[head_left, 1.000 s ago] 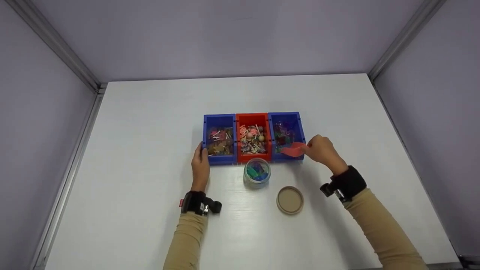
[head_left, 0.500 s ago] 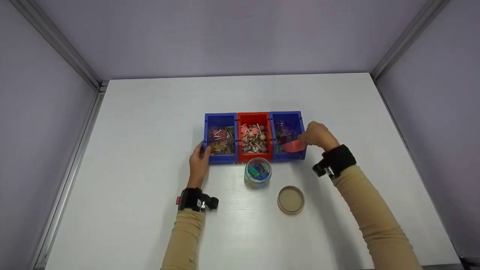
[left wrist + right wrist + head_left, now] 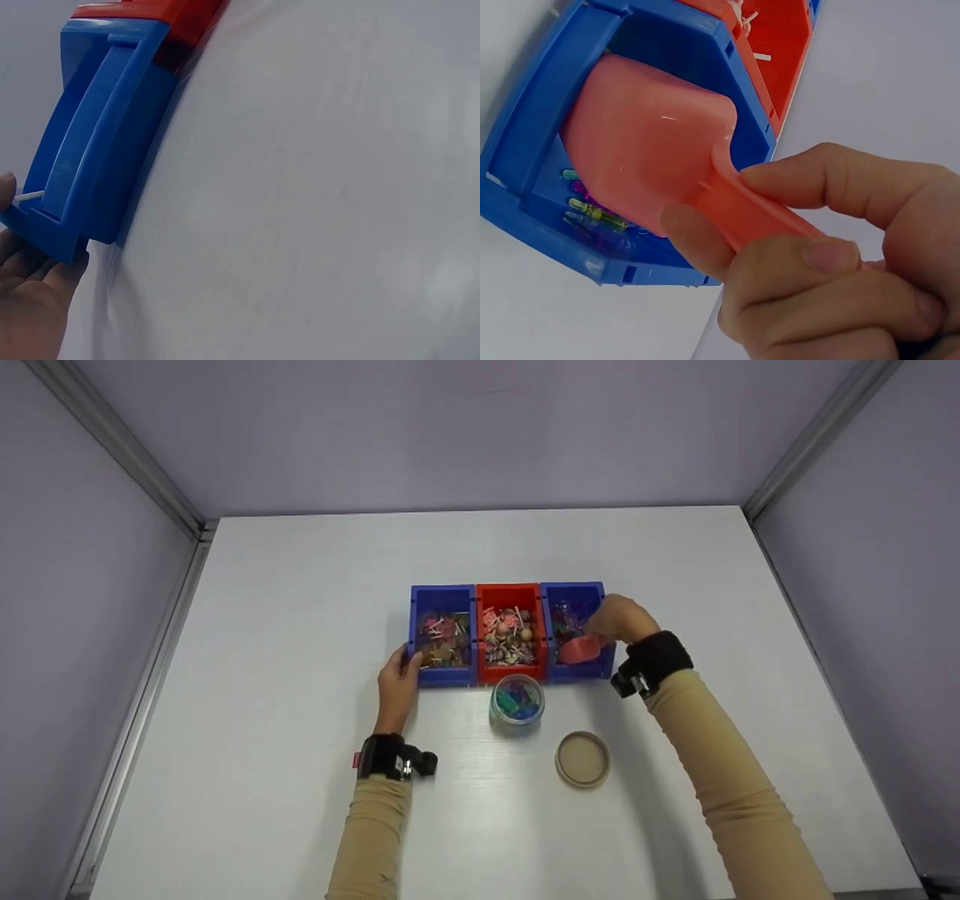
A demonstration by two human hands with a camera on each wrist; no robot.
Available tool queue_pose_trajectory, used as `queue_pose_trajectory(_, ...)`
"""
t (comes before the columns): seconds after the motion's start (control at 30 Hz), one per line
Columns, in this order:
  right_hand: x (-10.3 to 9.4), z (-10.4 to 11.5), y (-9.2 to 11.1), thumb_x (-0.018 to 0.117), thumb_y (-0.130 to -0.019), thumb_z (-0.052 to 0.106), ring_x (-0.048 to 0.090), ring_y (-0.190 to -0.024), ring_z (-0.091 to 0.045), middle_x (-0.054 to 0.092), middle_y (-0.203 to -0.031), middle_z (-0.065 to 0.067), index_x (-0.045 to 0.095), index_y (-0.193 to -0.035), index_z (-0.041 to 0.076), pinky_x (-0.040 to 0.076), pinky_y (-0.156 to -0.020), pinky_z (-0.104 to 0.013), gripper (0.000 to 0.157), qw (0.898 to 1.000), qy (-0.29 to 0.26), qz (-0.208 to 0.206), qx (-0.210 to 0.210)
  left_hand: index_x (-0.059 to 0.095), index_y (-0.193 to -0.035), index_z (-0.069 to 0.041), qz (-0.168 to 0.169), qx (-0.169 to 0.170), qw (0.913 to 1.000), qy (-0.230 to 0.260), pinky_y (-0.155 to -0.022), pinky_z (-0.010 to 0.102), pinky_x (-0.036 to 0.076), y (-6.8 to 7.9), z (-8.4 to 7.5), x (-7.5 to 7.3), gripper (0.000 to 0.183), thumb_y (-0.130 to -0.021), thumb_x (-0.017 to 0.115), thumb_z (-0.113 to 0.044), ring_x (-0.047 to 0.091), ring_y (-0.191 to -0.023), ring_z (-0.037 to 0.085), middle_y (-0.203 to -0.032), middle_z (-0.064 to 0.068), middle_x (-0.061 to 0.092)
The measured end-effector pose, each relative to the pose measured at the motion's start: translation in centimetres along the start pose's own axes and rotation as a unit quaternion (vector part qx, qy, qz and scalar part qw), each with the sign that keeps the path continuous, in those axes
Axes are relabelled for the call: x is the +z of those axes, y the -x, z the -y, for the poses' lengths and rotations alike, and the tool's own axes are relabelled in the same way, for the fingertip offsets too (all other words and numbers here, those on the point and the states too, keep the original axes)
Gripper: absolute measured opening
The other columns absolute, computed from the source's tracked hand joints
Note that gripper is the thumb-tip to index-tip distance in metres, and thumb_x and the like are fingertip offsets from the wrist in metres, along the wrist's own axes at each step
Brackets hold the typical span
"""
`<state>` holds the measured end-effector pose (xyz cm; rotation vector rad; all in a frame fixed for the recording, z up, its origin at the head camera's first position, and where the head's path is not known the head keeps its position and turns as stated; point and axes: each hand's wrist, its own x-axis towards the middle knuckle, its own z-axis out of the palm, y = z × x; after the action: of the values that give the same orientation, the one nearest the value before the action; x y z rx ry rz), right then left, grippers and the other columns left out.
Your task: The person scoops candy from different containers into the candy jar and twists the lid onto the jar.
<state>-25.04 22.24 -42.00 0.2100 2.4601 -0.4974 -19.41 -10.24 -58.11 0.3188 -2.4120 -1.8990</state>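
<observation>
My left hand (image 3: pixel 396 690) grips the outer side of the left blue bin (image 3: pixel 446 679), thumb over its rim and fingers beneath it in the left wrist view. The right hand (image 3: pixel 619 619) holds a pink scoop (image 3: pixel 645 127) by its handle, fingers curled round it. Its wide bowl is down inside the right blue bin (image 3: pixel 517 150), above small translucent coloured pieces (image 3: pixel 596 214), and hides much of the bin's inside. Just in front of the bins stands a clear jar (image 3: pixel 516 729), lidless, with green, blue and purple pieces inside.
Between the blue bins sits a red bin (image 3: pixel 508 673) of small lollipop-like pieces; all three adjoin in a row. A round tan lid (image 3: pixel 583 760) lies on the white table (image 3: pixel 262 660), right of the jar. Grey walls (image 3: pixel 480 435) enclose the back and sides.
The right hand has moved left and in over the right blue bin, carrying the scoop deeper into it. The left hand stays on the left bin.
</observation>
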Motion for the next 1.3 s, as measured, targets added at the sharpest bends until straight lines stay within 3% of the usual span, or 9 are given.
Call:
queue_pose_trajectory(0.2,0.7,1.1,-0.1,0.055,-0.086,0.014,0.051,-0.080,-0.022,0.055,-0.096,-0.011,0.063,-0.107,-0.009,0.049,-0.075,-0.031,0.033,0.999,0.034,-0.006,0.007,0.045,-0.137,0.011,-0.001,0.000,1.0000,0.004,-0.113,0.045,0.042,0.1,-0.1,0.0,0.048,-0.098,0.055,-0.015,0.048,-0.134,0.038,-0.139,0.030,0.051)
queue_pose_trajectory(0.37,1.3,1.6,0.1,0.052,-0.089,0.016,0.051,-0.080,-0.023,0.056,-0.095,-0.013,0.063,-0.102,-0.007,0.046,-0.070,-0.030,0.029,0.998,0.053,-0.043,-0.016,0.046,-0.135,0.012,-0.003,0.007,0.9999,-0.007,-0.114,0.044,0.041,0.0,-0.2,0.0,0.046,-0.098,0.054,-0.013,0.048,-0.134,0.038,-0.139,0.030,0.051)
queue_pose_trajectory(0.5,1.2,1.7,0.2,0.053,-0.090,0.017,0.051,-0.080,-0.022,0.056,-0.095,-0.013,0.063,-0.103,-0.006,0.044,-0.065,-0.028,0.028,0.998,0.038,-0.054,-0.010,0.045,-0.137,0.012,0.006,0.002,1.0000,-0.005,-0.115,0.044,0.040,-0.1,-0.2,0.1,0.047,-0.099,0.053,-0.014,0.047,-0.135,0.037,-0.140,0.030,0.049)
queue_pose_trajectory(0.77,0.1,1.8,0.8,0.057,-0.087,0.022,0.051,-0.080,-0.021,0.055,-0.092,-0.010,0.062,-0.094,-0.001,0.044,-0.065,-0.027,0.024,0.998,0.047,-0.035,-0.012,0.043,-0.139,0.010,0.008,-0.008,0.9999,0.005,-0.117,0.042,0.038,-0.1,0.0,0.1,0.047,-0.099,0.052,-0.015,0.045,-0.137,0.035,-0.143,0.028,0.048)
queue_pose_trajectory(0.9,-0.2,2.0,0.7,0.059,-0.087,0.023,0.051,-0.083,-0.022,0.056,-0.098,-0.011,0.064,-0.102,-0.004,0.048,-0.072,-0.030,0.031,0.998,0.055,-0.010,-0.003,0.043,-0.139,0.010,0.010,-0.008,0.9999,0.004,-0.117,0.043,0.038,0.0,0.0,0.1,0.048,-0.100,0.052,-0.016,0.045,-0.138,0.036,-0.143,0.028,0.047)
queue_pose_trajectory(1.0,-0.1,2.0,0.4,0.059,-0.086,0.019,0.049,-0.082,-0.022,0.055,-0.096,-0.010,0.065,-0.101,-0.004,0.046,-0.071,-0.029,0.027,0.998,0.055,0.003,-0.001,0.042,-0.139,0.010,0.011,-0.006,0.9999,-0.004,-0.117,0.044,0.038,0.1,-0.1,0.1,0.049,-0.100,0.052,-0.017,0.044,-0.138,0.036,-0.143,0.028,0.047)
queue_pose_trajectory(1.1,0.0,1.9,0.2,0.059,-0.086,0.015,0.048,-0.081,-0.022,0.054,-0.095,-0.010,0.066,-0.100,-0.003,0.044,-0.068,-0.028,0.024,0.999,0.050,0.004,0.000,0.041,-0.140,0.009,0.016,-0.005,0.9998,-0.010,-0.117,0.046,0.037,0.1,-0.2,0.3,0.049,-0.100,0.052,-0.018,0.043,-0.139,0.037,-0.144,0.028,0.046)
queue_pose_trajectory(1.3,0.7,1.9,0.0,0.057,-0.089,0.016,0.050,-0.087,-0.024,0.058,-0.107,-0.015,0.064,-0.112,-0.008,0.048,-0.075,-0.031,0.034,0.999,0.045,0.007,0.013,0.042,-0.139,0.010,0.013,-0.001,0.9997,-0.022,-0.116,0.047,0.039,0.1,-0.2,0.4,0.049,-0.100,0.052,-0.017,0.045,-0.137,0.038,-0.143,0.029,0.048)
